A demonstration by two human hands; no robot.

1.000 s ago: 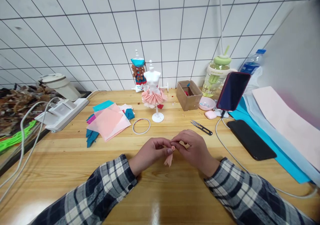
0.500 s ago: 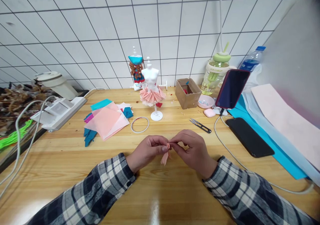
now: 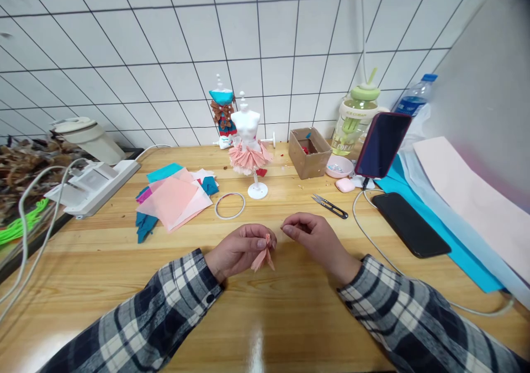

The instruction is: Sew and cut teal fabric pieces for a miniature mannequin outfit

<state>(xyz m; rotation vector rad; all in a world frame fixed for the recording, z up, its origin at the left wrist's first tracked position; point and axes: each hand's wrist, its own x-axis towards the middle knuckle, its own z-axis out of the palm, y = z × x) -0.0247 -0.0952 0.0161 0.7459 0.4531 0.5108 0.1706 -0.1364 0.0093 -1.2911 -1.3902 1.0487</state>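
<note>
Between thumb and fingers, my left hand (image 3: 244,250) pinches a gathered piece of pink crepe paper (image 3: 264,258), its pleats fanning downward. Just to the right, my right hand (image 3: 317,240) is closed in a pinch, apart from the paper; whatever its fingertips hold, if anything, is too small to make out. Beyond the hands stands a small white dress form (image 3: 246,125) on a round base, wearing a ruffled pink skirt (image 3: 248,156). A pair of thread snips (image 3: 330,206) lies past my right hand. A thin ring (image 3: 229,206) lies beyond my left hand.
Pink paper squares (image 3: 176,199) and coloured scraps lie at left, near a power strip (image 3: 105,188). A second dressed form (image 3: 223,113), cardboard box (image 3: 309,157) and drink bottle (image 3: 356,119) stand at the back. Phones (image 3: 409,224), a cable and paper sheets (image 3: 476,190) occupy the right.
My right hand has come away from the pink crepe paper and a gap has opened between the hands. My left hand still holds the paper, turned so its pleats spread wider.
</note>
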